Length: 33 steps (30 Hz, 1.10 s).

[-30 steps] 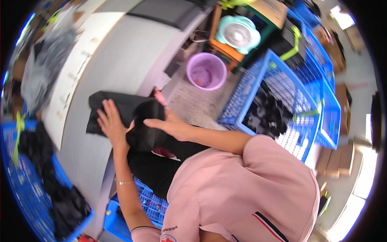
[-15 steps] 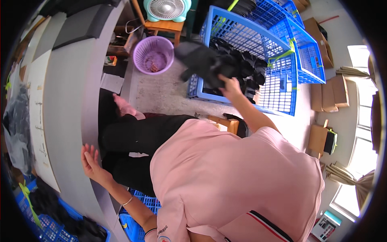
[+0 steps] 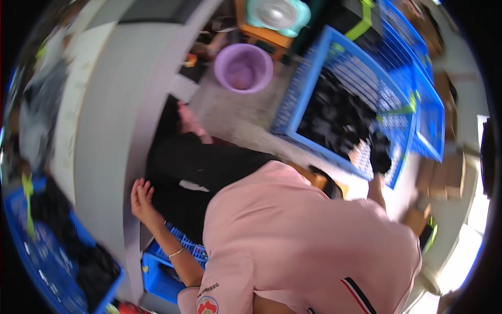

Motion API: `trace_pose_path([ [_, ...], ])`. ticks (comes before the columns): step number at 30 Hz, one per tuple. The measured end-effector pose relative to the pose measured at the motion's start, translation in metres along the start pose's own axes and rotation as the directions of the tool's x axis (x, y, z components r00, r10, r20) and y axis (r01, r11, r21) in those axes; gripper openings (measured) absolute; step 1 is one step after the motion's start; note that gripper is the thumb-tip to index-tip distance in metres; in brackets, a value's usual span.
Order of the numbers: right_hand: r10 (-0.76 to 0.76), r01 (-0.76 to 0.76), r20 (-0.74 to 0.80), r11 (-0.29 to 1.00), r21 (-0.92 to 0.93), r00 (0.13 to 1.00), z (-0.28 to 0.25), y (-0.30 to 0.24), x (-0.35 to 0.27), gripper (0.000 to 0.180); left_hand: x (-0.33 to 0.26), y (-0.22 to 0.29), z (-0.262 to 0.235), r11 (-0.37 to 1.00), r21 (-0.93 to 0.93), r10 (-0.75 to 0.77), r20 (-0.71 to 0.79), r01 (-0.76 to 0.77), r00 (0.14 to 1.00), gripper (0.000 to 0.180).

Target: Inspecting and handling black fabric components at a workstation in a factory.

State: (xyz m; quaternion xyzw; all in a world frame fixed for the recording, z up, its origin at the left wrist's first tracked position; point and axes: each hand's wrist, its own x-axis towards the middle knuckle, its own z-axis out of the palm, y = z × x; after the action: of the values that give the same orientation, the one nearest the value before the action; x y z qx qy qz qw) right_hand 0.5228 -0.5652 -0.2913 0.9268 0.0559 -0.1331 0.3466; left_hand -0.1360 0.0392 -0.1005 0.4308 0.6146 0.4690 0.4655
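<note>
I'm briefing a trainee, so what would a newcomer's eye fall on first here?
Most likely the pink shirt, filling the lower middle. To its upper right, the right hand meets a black item near the lower-right corner of a large blue crate. A purple basket and turquoise fan stand out at top center.
</note>
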Motion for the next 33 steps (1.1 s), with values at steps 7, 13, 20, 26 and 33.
trace_pose_path([
  [7, 0.059, 0.251, -0.352, 0.593, 0.765, 0.934, -0.143, -0.24, 0.004, 0.062, -0.003, 0.031, -0.047, 0.964, -0.01, 0.246, -0.352, -0.266, 0.903, 0.024],
  [13, -0.482, 0.688, -0.688, -0.214, 0.694, 0.543, -0.343, -0.368, -0.14, 0.045, 0.045, 0.043, -0.127, 0.783, 0.565, 0.583, -0.523, -0.259, 0.622, 0.022],
  [20, -0.545, 0.759, -0.826, -0.476, 0.445, 0.143, -0.436, -0.396, -0.3, 0.039, 0.139, 0.033, -0.216, 0.542, 0.838, 0.682, -0.393, -0.064, 0.617, 0.025],
  [26, -0.552, 0.856, -0.833, -0.445, 0.262, -0.032, -0.461, -0.379, -0.364, 0.037, 0.218, 0.051, -0.26, 0.289, 0.953, 0.652, -0.266, 0.092, 0.71, 0.027],
  [33, -0.627, 0.835, -0.774, -0.47, 0.287, -0.088, -0.465, -0.383, -0.394, 0.036, 0.255, 0.081, -0.272, 0.213, 0.976, 0.576, -0.081, -0.054, 0.813, 0.039],
])
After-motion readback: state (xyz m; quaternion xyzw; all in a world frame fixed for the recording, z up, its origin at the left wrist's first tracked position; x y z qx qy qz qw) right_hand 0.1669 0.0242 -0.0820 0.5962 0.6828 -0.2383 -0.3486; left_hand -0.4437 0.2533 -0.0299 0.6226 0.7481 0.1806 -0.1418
